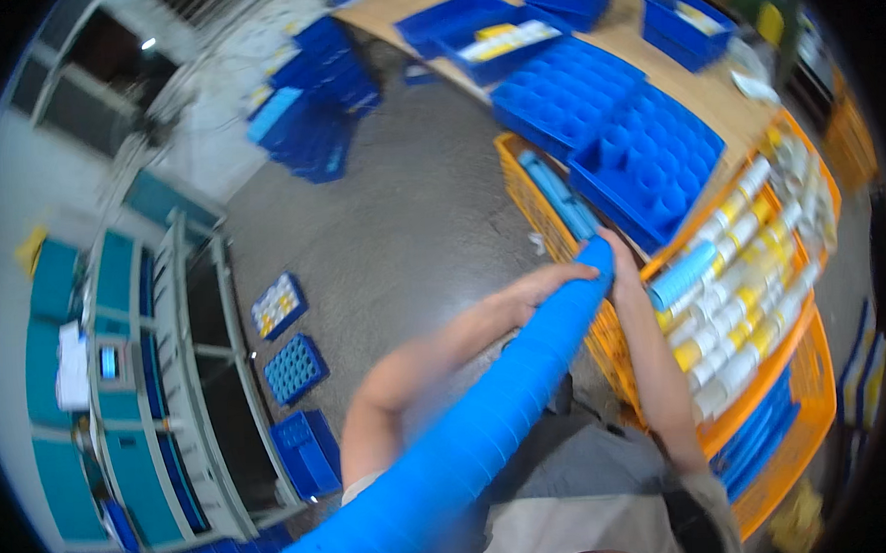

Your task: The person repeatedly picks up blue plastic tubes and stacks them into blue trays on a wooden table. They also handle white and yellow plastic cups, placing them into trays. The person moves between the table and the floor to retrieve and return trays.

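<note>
A long blue cylinder (469, 424), marked with rings along its length like nested cups, runs from the lower left edge up to the middle right. Its far, rounded end is between my hands. My left hand (547, 288) wraps round it from the left, thumb on top. On the other side, my right hand (620, 259) is closed against the tip, its fingers partly hidden. Just beyond the tip, light blue rolls (561, 194) lie in an orange crate (528, 184).
Blue trays with round pockets (645, 149) stand on a wooden table (605, 24). To the right, another orange crate (819, 161) holds white and yellow rolls (751, 303). Blue trays (294, 369) lie on the floor (381, 220) beside a teal machine (122, 389). Blue crates (318, 124) are stacked behind.
</note>
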`<control>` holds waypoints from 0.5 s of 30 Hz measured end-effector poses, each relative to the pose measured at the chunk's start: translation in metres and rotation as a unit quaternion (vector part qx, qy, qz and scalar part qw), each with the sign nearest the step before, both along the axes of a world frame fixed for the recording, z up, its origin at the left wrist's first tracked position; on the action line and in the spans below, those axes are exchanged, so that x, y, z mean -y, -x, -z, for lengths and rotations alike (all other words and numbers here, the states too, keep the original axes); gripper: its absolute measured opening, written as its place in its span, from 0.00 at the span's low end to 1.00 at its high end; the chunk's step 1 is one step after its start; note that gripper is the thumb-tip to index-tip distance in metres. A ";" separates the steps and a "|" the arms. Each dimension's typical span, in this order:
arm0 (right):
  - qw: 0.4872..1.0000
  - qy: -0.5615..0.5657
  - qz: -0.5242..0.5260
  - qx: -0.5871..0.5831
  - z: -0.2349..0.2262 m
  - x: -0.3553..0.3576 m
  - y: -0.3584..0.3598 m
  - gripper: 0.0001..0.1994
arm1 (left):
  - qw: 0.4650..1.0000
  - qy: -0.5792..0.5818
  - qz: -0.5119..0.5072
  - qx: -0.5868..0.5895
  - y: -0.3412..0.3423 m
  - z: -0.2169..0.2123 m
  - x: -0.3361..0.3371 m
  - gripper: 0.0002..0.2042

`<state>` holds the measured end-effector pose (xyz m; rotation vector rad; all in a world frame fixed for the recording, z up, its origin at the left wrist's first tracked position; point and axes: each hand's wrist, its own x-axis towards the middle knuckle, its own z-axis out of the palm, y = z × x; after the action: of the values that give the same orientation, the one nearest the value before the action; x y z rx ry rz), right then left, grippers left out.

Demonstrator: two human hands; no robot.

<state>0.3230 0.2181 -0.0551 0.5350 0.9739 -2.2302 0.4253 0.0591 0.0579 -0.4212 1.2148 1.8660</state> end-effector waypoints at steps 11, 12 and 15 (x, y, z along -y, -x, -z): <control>0.981 0.056 0.180 -0.048 -0.027 0.073 0.091 0.27 | 0.999 -0.030 -0.005 0.012 0.171 -0.021 0.070 0.26; 0.979 0.058 0.190 -0.054 -0.025 0.073 0.104 0.25 | 1.000 -0.014 0.010 0.023 0.183 -0.020 0.072 0.25; 0.978 0.020 0.207 -0.011 -0.015 0.071 0.135 0.20 | 0.997 0.024 0.056 0.046 0.220 -0.014 0.075 0.27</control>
<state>0.1877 0.1476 -0.0400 0.7526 0.8882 -2.6206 0.2049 -0.0162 0.0724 -0.4493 1.1986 1.7070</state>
